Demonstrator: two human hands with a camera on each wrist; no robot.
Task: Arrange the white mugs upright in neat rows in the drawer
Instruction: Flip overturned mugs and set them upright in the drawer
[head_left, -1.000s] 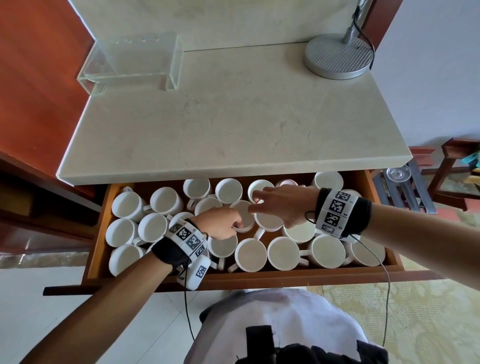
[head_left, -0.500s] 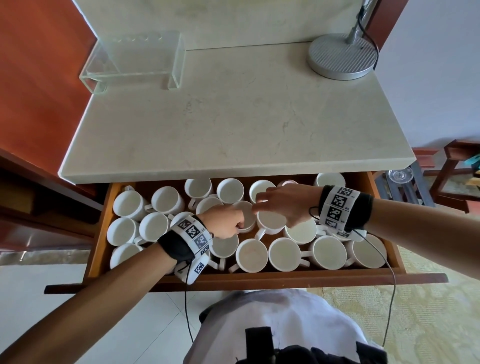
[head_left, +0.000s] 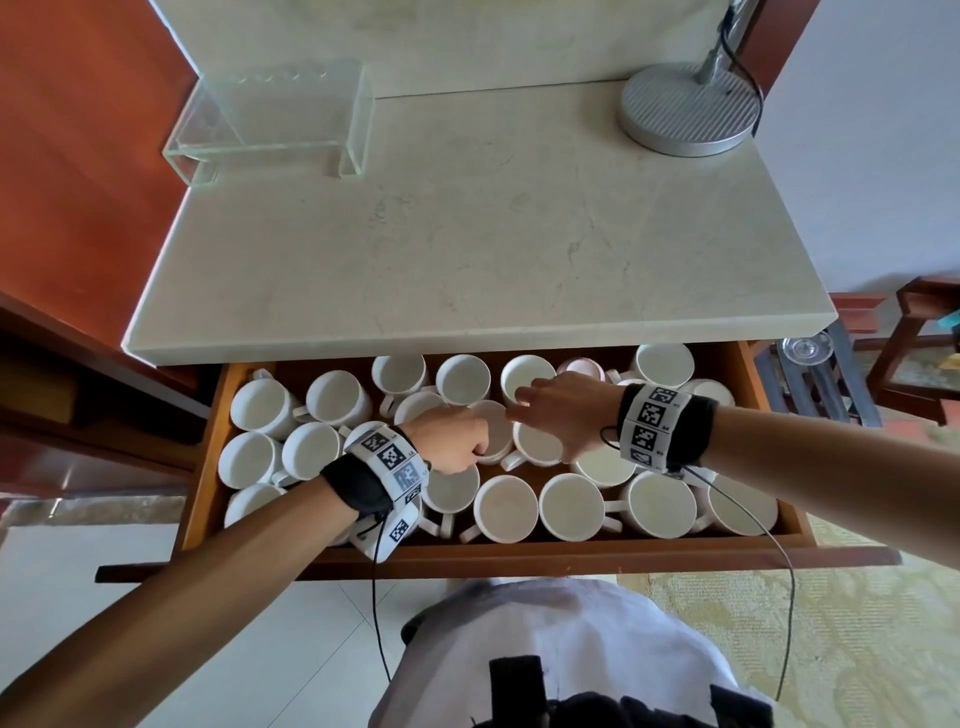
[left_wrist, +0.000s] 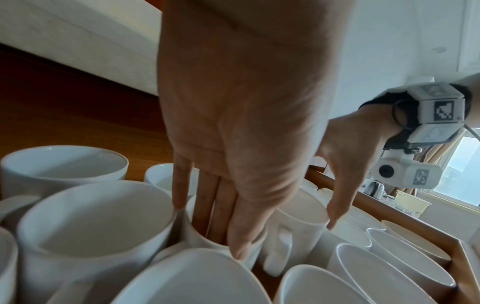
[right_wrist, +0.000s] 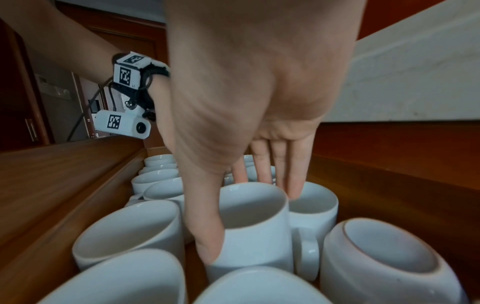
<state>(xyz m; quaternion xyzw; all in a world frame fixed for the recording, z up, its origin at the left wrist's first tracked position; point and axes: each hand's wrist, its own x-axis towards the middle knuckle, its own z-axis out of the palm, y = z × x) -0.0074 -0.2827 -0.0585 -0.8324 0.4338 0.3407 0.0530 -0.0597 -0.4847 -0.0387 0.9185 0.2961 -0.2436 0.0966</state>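
Observation:
An open wooden drawer (head_left: 519, 551) holds several white mugs, mostly upright but crowded with handles pointing different ways. My left hand (head_left: 480, 451) pinches the rim of a mid-drawer mug (head_left: 496, 415). In the left wrist view, that hand (left_wrist: 226, 242) has fingers inside this mug (left_wrist: 197, 236) and its thumb outside. My right hand (head_left: 540, 410) spans the neighbouring mug (head_left: 540, 447). In the right wrist view, the right hand (right_wrist: 241, 218) has its thumb on the near wall of that mug (right_wrist: 259, 242) and its fingers at the far rim.
The marble countertop (head_left: 467, 234) overhangs the back row of mugs. On it stand a clear acrylic stand (head_left: 270, 119) and a round metal lamp base (head_left: 688, 111). Mugs pack closely around both hands. Cables hang from both wrist cameras over the drawer front.
Both hands stay at the same two middle mugs. The left hand has edged slightly to the right, and the right hand has settled a little lower.

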